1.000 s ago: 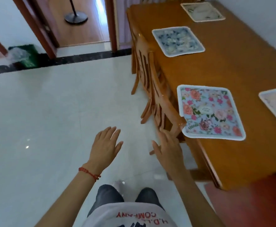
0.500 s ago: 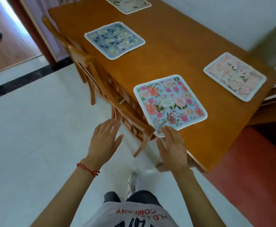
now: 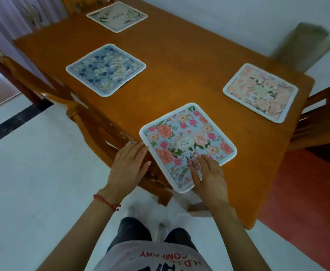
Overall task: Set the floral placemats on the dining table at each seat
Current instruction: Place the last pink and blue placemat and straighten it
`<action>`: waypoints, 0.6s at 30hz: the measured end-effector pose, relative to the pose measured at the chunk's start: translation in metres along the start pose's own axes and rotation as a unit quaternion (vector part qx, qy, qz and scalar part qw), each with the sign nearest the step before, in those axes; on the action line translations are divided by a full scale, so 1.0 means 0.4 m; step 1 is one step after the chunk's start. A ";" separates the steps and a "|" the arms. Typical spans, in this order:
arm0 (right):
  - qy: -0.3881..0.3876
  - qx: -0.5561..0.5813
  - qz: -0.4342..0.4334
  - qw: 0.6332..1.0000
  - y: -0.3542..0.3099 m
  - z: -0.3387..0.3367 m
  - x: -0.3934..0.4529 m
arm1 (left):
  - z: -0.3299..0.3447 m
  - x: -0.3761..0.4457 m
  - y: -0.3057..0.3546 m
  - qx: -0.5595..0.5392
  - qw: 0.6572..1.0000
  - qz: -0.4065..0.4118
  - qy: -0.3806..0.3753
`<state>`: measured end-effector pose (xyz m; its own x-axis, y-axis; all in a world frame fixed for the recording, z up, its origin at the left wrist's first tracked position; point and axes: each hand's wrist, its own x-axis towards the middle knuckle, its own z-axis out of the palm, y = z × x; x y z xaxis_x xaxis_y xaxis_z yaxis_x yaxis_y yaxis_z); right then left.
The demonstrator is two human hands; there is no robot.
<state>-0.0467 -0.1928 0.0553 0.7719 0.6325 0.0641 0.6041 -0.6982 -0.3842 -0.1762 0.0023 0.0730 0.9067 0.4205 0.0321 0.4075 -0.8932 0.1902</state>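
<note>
A wooden dining table [image 3: 179, 61] fills the upper part of the view, seen from above by someone standing at its near corner. Four floral placemats already lie flat on it. A cream one [image 3: 117, 16] sits at twelve o'clock, at the far end. A blue-and-white one [image 3: 106, 69] lies at ten o'clock, behind a wooden chair [image 3: 93, 122]. A pale peach one [image 3: 260, 92] rests at two o'clock, near the right-hand end. The nearest, a blue mat with pink roses [image 3: 187, 144], sits at the centre, its near corner overhanging the table edge.

The left hand [image 3: 128, 167] is open with fingers spread, its fingertips at the rose mat's left edge. The right hand [image 3: 209, 176] lies flat and open on the mat's near corner; neither hand grips anything.

The task looks almost finished, with only this mat seemingly needing straightening.

Compared with half a second ago, both hands have moved forward to reach the mat, and the view has shifted closer to the table.
</note>
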 end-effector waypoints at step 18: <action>0.087 -0.017 0.270 0.959 -0.061 0.090 0.135 | 0.067 0.454 -0.153 -0.042 0.957 0.266 -0.106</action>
<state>-0.0268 -0.1296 0.0350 0.9935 0.1124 0.0172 0.1106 -0.9207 -0.3742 -0.0334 0.1291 0.0409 0.9887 -0.1407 -0.0525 -0.1206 -0.9522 0.2808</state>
